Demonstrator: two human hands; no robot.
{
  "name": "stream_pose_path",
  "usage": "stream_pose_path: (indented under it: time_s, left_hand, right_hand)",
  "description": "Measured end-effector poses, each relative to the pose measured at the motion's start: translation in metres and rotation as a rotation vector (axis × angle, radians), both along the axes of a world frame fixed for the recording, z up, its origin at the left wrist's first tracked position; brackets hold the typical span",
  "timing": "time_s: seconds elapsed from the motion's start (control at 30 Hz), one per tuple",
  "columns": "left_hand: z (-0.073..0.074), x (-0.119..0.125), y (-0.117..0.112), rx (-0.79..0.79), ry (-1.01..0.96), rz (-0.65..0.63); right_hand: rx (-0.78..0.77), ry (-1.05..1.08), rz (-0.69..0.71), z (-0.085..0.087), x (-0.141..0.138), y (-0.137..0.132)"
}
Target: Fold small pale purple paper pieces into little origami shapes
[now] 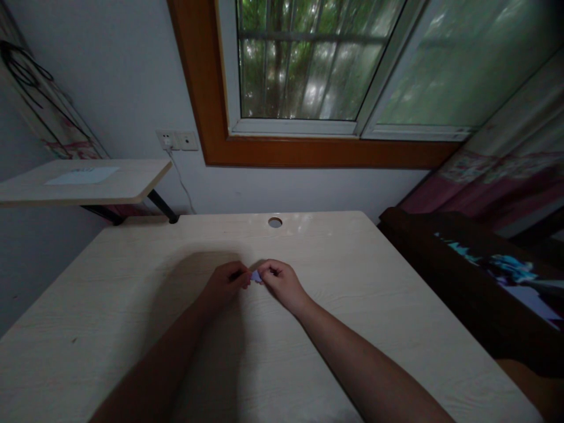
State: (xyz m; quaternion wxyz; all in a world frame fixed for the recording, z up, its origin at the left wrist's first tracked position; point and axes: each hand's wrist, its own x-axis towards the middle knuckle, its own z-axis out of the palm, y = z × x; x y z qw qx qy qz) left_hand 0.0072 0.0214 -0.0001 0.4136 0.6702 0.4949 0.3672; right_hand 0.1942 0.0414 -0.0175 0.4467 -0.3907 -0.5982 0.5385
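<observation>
A small piece of pale purple paper (256, 276) is pinched between my two hands, above the far middle of the light wooden desk (352, 329). My left hand (227, 282) closes its thumb and fingers on the paper's left edge. On the other side, my right hand (282, 283) grips the right edge the same way. The paper looks folded, with angled edges, but it is too small to make out its full shape. Fingertips cover part of it.
A round cable hole (275, 222) lies near the desk's back edge. At the left stands a raised shelf (145, 176) with a white sheet (83, 175) on it. A white cord hangs from a wall socket (176, 140). Dark furniture (440, 282) adjoins the right side.
</observation>
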Motion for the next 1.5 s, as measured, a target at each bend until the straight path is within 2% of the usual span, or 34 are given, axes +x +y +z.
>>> stream_pose_path:
  time_s: [0.3,0.47,0.7,1.07,1.2,1.37,1.5]
  left_hand:
    - [-0.003,0.000,0.000,-0.012,-0.064,0.047]
    - [-0.003,-0.002,0.001,0.002,-0.080,0.093]
    - [-0.006,-0.004,0.004,0.005,-0.104,0.176]
    - [0.000,-0.002,0.003,-0.022,-0.113,0.163]
    - [-0.002,-0.001,0.003,0.019,-0.147,0.160]
    - [-0.006,-0.001,0.003,0.042,-0.257,0.235]
    - [-0.009,0.000,0.004,0.042,-0.307,0.203]
  right_hand:
    - [-0.020,0.012,-0.015,0.002,0.000,0.001]
    - [-0.134,0.141,-0.017,0.000,0.001,0.005]
    - [-0.162,0.278,0.017,-0.003,0.000,0.008]
    - [-0.183,0.304,0.009,-0.009,0.001,0.008]
    - [-0.185,0.313,-0.001,-0.010,0.000,0.008]
    - [-0.190,0.345,-0.013,-0.010,0.000,0.008]
    - [-0.191,0.343,-0.013,-0.007,0.000,0.007]
